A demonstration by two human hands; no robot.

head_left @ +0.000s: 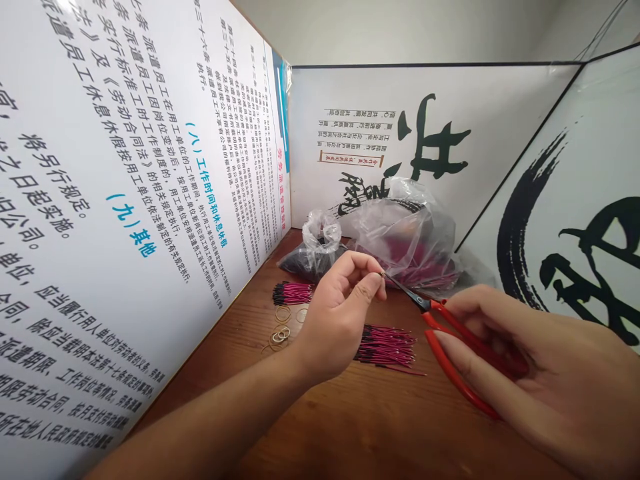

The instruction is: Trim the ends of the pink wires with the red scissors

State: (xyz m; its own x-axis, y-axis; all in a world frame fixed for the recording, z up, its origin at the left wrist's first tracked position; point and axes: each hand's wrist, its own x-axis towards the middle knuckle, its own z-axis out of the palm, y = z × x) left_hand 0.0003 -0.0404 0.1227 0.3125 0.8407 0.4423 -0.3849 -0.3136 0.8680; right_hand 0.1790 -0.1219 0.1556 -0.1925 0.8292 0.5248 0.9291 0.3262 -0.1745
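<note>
My right hand (520, 360) is closed round the red handles of a pair of scissors (445, 320), whose dark blades point up and left. The blade tips meet the fingertips of my left hand (345, 307). That hand is pinched, and a tiny dark piece shows at its fingertips, too small to name. Below and behind my left hand lies a pile of pink-red wires (385, 347) with black ends, partly hidden by the hand. A second bundle of such wires (291, 293) rests farther left.
Several rubber bands (281, 333) lie left of my forearm on the brown wooden table (320, 433). Behind stand a clear plastic bag (405, 233) with pink wires and a smaller bag (315, 257) with black contents. Printed white panels (350, 93) wall in the table.
</note>
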